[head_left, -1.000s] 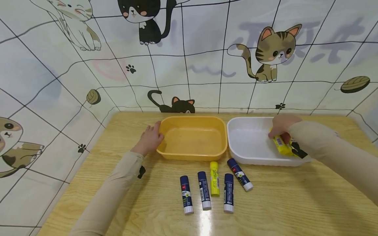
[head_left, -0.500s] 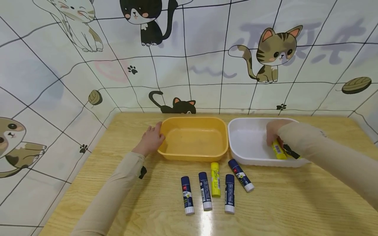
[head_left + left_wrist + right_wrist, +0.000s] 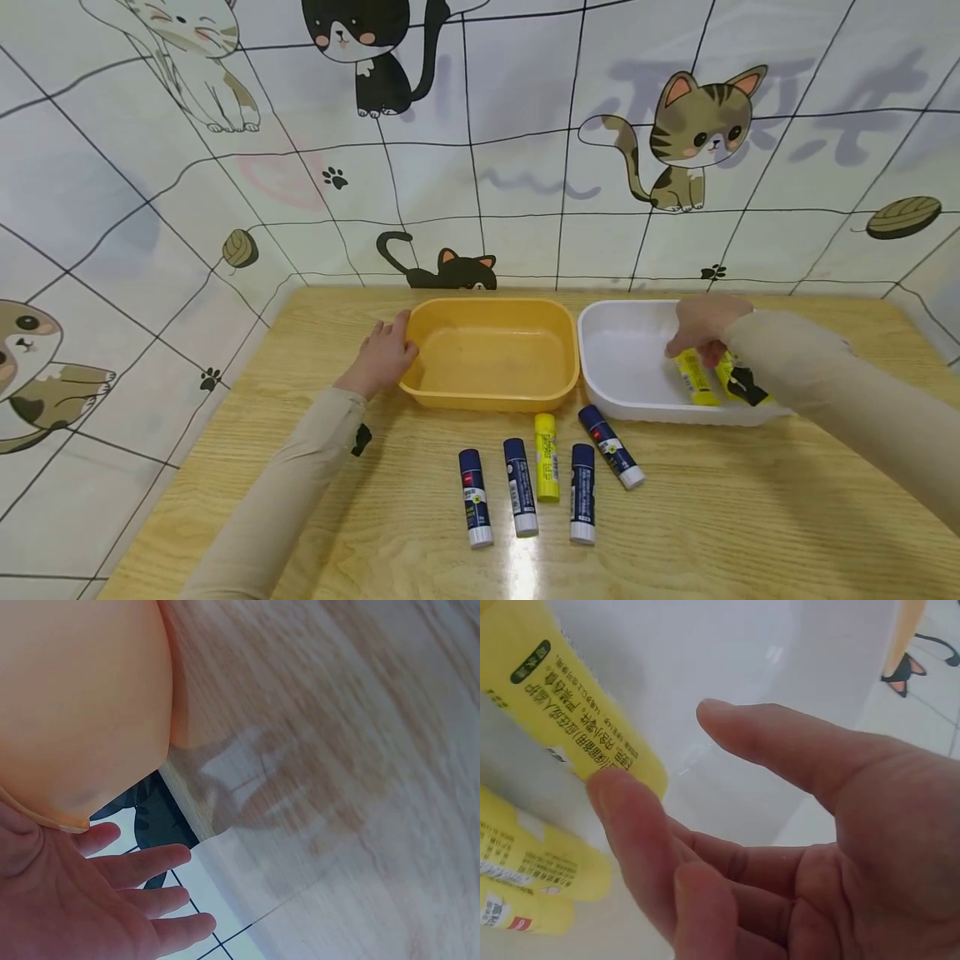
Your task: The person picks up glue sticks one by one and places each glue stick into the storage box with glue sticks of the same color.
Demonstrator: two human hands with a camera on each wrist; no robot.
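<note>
In the head view my right hand (image 3: 705, 323) is over the white basin (image 3: 622, 404), above a yellow glue stick (image 3: 696, 379) lying in it. The right wrist view shows the index fingertip touching the end of this glue stick (image 3: 574, 697), while the thumb (image 3: 772, 739) stands apart from it. Two more yellow glue sticks, an upper one (image 3: 540, 844) and a lower one (image 3: 540, 906), lie beside it. My left hand (image 3: 381, 357) rests at the left rim of the orange-yellow basin (image 3: 487, 400), its fingers extended in the left wrist view.
In front of the basins, a yellow glue stick (image 3: 547, 458) lies on the wooden table (image 3: 360, 517) among several blue ones with white ends, one (image 3: 611, 446) slanted near the white basin. A cat-patterned cloth (image 3: 517, 183) rises behind the table.
Inside the white basin, the yellow glue stick under my right hand has shifted left. The hand dipped, then rose slightly, and its thumb has come off the stick. My left hand has stayed put.
</note>
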